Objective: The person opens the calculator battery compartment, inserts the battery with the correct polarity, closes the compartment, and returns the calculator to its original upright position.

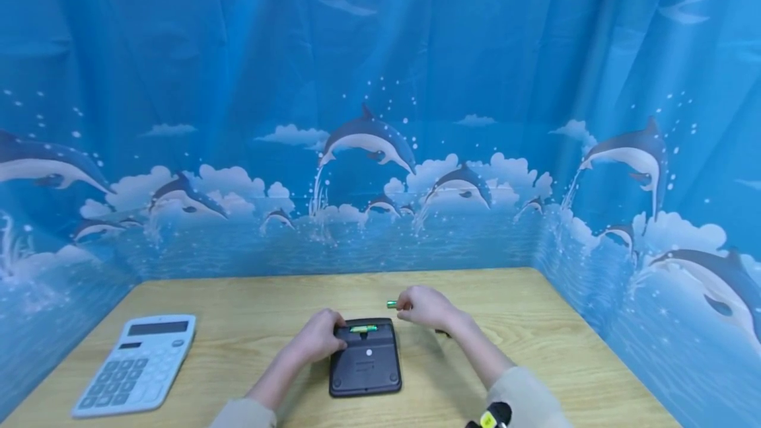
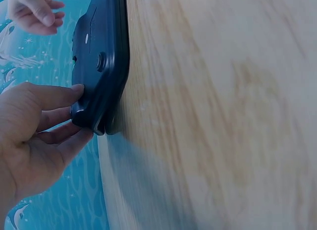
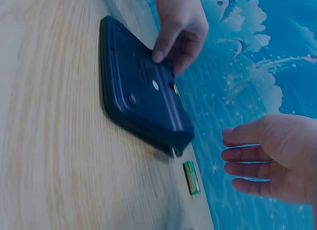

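Note:
A black calculator (image 1: pixel 365 365) lies face down on the table, its battery compartment uncovered. One green battery (image 1: pixel 363 329) sits in that compartment. My left hand (image 1: pixel 321 335) grips the calculator's far left corner, thumb on the back and fingers round the edge, as the left wrist view shows. Beyond the calculator's far right corner, a second green battery (image 3: pixel 191 177) lies on the table. My right hand (image 3: pixel 277 158) is apart from it in the right wrist view, fingers loosely extended and holding nothing. In the head view, this hand partly covers that battery (image 1: pixel 391 304).
A white calculator (image 1: pixel 139 365) lies face up on the left of the wooden table (image 1: pixel 250 309). A small dark piece (image 1: pixel 442 333) shows partly behind my right wrist. A blue dolphin-print curtain (image 1: pixel 267 117) surrounds the table's back and sides.

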### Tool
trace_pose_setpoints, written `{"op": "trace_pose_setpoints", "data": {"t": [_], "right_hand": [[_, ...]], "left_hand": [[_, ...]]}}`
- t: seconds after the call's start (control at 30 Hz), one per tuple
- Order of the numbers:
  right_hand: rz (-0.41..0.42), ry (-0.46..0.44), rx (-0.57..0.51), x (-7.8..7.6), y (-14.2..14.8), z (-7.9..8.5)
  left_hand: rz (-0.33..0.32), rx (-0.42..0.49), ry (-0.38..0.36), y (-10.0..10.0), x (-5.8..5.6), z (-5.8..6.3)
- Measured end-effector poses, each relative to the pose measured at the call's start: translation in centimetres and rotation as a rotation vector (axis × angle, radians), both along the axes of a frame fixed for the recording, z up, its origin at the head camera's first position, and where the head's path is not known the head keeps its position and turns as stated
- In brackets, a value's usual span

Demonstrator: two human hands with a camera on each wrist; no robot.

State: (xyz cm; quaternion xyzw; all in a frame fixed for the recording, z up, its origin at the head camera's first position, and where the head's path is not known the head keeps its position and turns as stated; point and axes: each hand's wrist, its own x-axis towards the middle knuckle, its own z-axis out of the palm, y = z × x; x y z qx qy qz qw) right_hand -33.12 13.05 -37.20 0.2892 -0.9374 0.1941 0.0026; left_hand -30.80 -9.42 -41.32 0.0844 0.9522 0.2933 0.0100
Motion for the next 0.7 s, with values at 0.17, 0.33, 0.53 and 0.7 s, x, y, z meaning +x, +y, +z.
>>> {"op": "trace_pose_setpoints", "data": {"t": [0.17, 0.33, 0.53, 0.7], "right_hand": [[-0.028, 0.018, 0.011, 0.2, 1.6, -0.3], [-0.051, 0.028, 0.028, 0.4, 3.1, -0.7], [-0.067, 0.034, 0.061, 0.6, 5.0, -1.4], [-0.089, 0.016, 0.070, 0.9, 6.2, -1.8]], "left_hand": [[0.019, 0.009, -0.017, 0.1, 0.0, -0.1], [0.023, -0.001, -0.019, 0.3, -0.1, -0.2], [0.019, 0.025, -0.025, 0.2, 0.1, -0.2], [0.019, 0.011, -0.017, 0.1, 0.1, 0.1]]}}
